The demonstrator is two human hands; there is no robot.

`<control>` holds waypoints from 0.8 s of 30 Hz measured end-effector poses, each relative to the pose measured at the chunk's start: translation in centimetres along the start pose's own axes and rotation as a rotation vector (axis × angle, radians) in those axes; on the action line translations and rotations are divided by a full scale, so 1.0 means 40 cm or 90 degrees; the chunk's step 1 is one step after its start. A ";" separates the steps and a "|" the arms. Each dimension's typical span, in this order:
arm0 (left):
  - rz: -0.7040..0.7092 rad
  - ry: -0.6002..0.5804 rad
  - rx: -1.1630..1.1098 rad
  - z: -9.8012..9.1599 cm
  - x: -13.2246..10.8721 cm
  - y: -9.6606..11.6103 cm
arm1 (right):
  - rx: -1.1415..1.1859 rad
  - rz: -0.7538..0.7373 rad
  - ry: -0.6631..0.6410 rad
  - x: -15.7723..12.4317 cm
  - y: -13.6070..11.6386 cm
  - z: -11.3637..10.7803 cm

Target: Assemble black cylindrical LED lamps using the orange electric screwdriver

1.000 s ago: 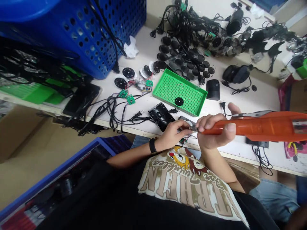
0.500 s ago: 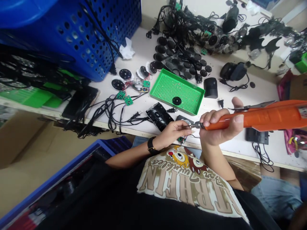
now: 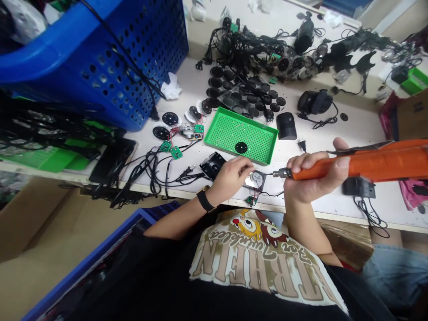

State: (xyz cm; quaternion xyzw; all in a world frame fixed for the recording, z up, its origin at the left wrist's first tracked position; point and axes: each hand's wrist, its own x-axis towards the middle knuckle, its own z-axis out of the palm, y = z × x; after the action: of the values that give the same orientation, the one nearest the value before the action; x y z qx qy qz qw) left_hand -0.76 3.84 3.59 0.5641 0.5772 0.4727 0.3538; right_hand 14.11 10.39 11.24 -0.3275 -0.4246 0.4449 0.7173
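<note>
Fingers (image 3: 241,166) of the left hand (image 3: 230,178) lie loosely spread and slightly curled, holding nothing that shows, with their tips just beside a round silver metal part (image 3: 256,179) that sits on a small dark plate on the tabletop (image 3: 384,214). Fingers (image 3: 301,161) of the right hand (image 3: 309,178) are closed around an orange electric screwdriver (image 3: 364,164), with the thumb over its top. Its metal bit (image 3: 279,174) points toward the silver part and stops just short of it, apart from it as far as the view shows. A black wristwatch (image 3: 204,200) circles the left wrist. A small green circuit board (image 3: 251,201) with thin wires lies by the tabletop's edge, below the silver part. Just past the left hand sits a black plastic casing (image 3: 212,166). Beyond lie a green perforated tray (image 3: 254,151) holding a black disc (image 3: 241,147), two green circuit boards (image 3: 170,149), tangled black cords (image 3: 147,162), many black discs (image 3: 240,96) and a blue perforated crate (image 3: 110,58).
</note>
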 end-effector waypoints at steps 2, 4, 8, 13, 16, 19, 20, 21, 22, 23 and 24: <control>0.030 0.072 0.090 -0.020 0.025 0.014 | -0.003 0.006 0.017 0.014 -0.004 -0.003; 0.035 0.029 0.088 -0.023 0.035 0.027 | 0.002 0.018 0.017 0.020 -0.008 -0.007; 0.042 -0.104 0.098 -0.008 0.020 0.027 | 0.005 -0.001 0.014 0.027 0.003 -0.019; 0.016 -0.015 0.189 -0.043 0.008 0.006 | -0.039 -0.067 0.019 0.079 0.107 -0.016; 0.010 0.024 0.210 -0.076 0.003 -0.003 | -0.034 -0.040 -0.012 0.105 0.202 0.007; 0.005 0.056 0.216 -0.093 -0.014 -0.008 | -0.012 0.004 -0.069 0.101 0.286 0.035; 0.004 0.065 0.217 -0.095 -0.021 -0.009 | -0.012 0.017 -0.090 0.096 0.308 0.043; 0.003 0.075 0.218 -0.097 -0.030 -0.009 | -0.015 0.027 -0.109 0.090 0.326 0.049; 0.002 0.083 0.219 -0.098 -0.038 -0.008 | -0.020 0.033 -0.126 0.086 0.340 0.054; 0.002 0.092 0.218 -0.099 -0.046 -0.008 | -0.024 0.033 -0.137 0.084 0.351 0.057; 0.002 0.099 0.217 -0.101 -0.054 -0.008 | -0.025 0.027 -0.143 0.084 0.357 0.059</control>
State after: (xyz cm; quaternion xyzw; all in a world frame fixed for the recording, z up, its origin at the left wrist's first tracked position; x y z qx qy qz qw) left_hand -4.43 1.16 4.23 0.5784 0.6738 0.4108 0.2066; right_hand 7.67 19.27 1.20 -0.2988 -0.5035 0.4856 0.6491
